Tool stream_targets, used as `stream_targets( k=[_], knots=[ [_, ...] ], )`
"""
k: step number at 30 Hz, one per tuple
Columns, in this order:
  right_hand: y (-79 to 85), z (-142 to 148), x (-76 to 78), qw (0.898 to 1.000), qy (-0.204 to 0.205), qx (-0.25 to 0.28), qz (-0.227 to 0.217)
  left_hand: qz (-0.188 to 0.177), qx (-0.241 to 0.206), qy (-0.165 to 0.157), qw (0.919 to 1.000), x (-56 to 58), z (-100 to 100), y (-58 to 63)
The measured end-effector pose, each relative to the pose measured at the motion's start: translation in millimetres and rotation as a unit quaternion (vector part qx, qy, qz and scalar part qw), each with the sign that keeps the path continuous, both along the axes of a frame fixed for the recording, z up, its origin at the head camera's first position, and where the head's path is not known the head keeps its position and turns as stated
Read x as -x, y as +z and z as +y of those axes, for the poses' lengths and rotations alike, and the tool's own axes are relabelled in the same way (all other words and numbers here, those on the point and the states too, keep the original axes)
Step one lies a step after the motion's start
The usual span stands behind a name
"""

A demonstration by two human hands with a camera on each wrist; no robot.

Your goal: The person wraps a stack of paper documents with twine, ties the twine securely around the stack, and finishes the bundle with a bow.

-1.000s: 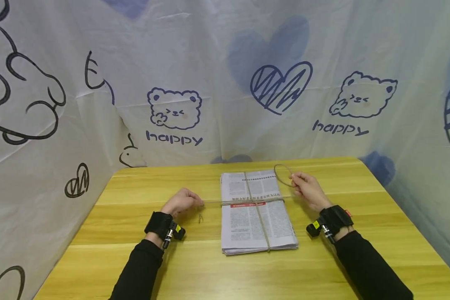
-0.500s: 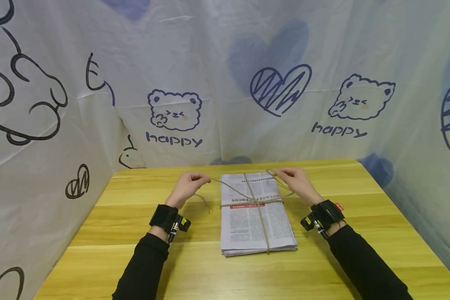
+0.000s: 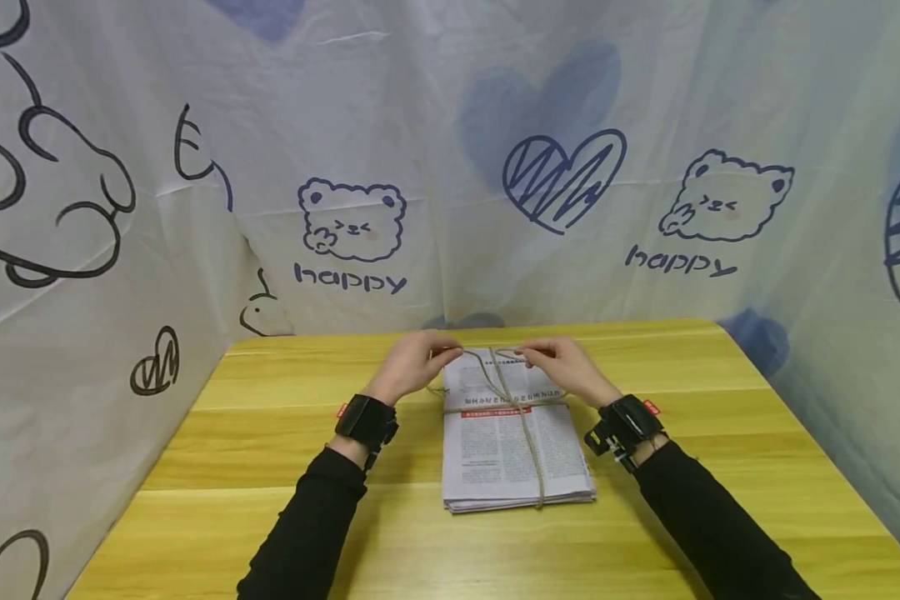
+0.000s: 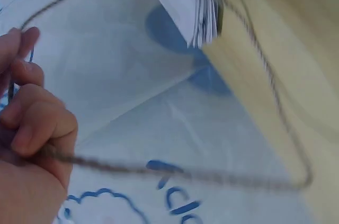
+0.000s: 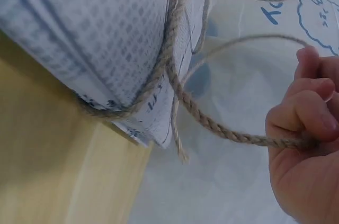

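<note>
A flat stack of newspapers (image 3: 483,462) lies mid-table in the head view. Twine (image 3: 531,442) crosses it both lengthwise and widthwise. Above the stack's far left corner, my left hand (image 3: 414,367) pinches one strand at the fingertips. The left wrist view shows the twine (image 4: 275,97) also running through that hand's curled fingers and hanging in a wide slack loop. My right hand (image 3: 567,368) pinches the other strand over the far right part. In the right wrist view its twine (image 5: 212,124) bows between fingertips and curled fingers. The crossing is partly visible between both hands.
The yellow wood-grain table (image 3: 240,467) spreads around the stack. A pale printed cloth (image 3: 450,167) hangs behind the table and along both sides. Each wrist wears a black strap, the left strap (image 3: 367,419) and the right strap (image 3: 630,421), with small devices attached.
Both hands have come inward over the stack's far end, the left moving right and away, the right moving left. The strands, earlier stretched sideways, now hang slack. The newspapers have stayed put.
</note>
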State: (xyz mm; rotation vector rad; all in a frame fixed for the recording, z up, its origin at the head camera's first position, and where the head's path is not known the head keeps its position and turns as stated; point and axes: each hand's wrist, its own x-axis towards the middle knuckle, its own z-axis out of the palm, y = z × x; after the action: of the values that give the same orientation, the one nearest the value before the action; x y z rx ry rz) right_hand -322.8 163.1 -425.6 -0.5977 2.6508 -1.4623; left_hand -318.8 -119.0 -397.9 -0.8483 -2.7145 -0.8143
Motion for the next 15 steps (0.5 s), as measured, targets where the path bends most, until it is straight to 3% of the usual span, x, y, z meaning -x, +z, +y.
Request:
stream_targets(
  k=[2, 5, 10, 15],
  knots=[
    [2.3, -3.6, 0.8, 1.000, 0.005, -0.007, 0.003, 0.035, 0.023, -0.018, 0.9989, 1.2, 4.3, 3.4],
    [4.8, -8.9, 3.5, 1.000, 0.017, -0.010, 0.001, 0.055, 0.040, -0.038, 0.9970, 2.9, 10.5, 9.0],
    [9.3, -17.0, 6.6, 0.999, 0.032, -0.003, -0.010, 0.057, 0.038, -0.054, 0.9962, 7.6, 21.2, 17.1],
    [8.6, -23.8, 10.9, 1.000, 0.020, 0.002, 0.000, 0.048, 0.040, -0.057, 0.9964, 11.2, 31.0, 20.7]
  ],
)
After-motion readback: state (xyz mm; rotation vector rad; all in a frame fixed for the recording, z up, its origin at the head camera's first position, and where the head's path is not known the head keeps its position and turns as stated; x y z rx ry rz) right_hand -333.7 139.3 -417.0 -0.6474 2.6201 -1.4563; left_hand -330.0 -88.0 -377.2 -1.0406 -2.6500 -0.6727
